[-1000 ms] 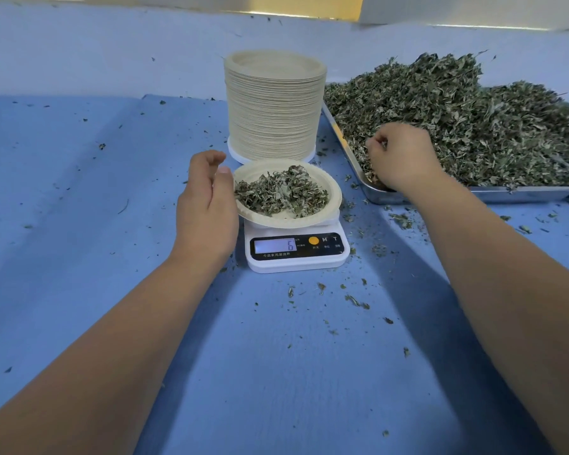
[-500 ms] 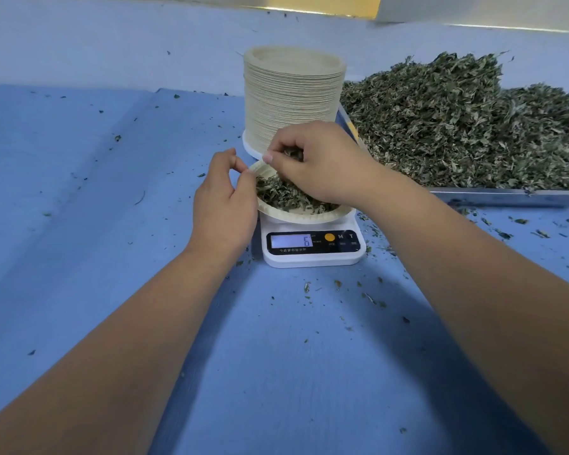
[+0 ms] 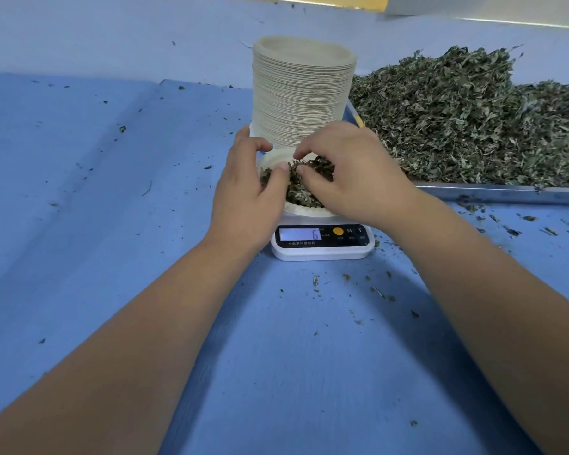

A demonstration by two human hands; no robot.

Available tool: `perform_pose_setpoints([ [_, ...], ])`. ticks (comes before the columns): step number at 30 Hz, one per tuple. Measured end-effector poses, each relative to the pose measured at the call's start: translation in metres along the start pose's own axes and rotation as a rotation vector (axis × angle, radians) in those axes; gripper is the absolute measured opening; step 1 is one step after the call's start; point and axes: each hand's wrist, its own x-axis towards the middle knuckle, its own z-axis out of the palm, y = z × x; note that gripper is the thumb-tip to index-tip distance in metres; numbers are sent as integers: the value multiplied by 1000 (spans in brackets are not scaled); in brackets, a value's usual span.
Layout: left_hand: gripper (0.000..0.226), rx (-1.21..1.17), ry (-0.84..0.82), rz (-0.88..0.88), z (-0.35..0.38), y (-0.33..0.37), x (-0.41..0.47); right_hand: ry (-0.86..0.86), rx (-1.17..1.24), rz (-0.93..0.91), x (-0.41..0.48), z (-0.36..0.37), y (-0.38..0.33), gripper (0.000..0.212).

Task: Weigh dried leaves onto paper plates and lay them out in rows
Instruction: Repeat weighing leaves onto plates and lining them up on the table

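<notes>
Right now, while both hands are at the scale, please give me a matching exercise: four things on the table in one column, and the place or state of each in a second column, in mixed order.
Column one
1. stack of empty plates
2. scale
3. metal tray
4. filled plate

Column two
A. its display shows 6
B. at the right, heaped with dried leaves
C. stands behind the scale, tall and beige
D. sits on top of the scale

Pairs: 1-C, 2-A, 3-B, 4-D.
</notes>
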Motion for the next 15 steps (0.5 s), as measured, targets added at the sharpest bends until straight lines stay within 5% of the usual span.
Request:
perform_pose_setpoints([
  [8, 56, 79, -141, 101, -3, 6, -3, 115, 132, 83, -21, -5, 7, 29],
  [15, 50, -2, -3, -23, 2, 8, -1, 214, 175, 225, -30, -4, 22, 27],
])
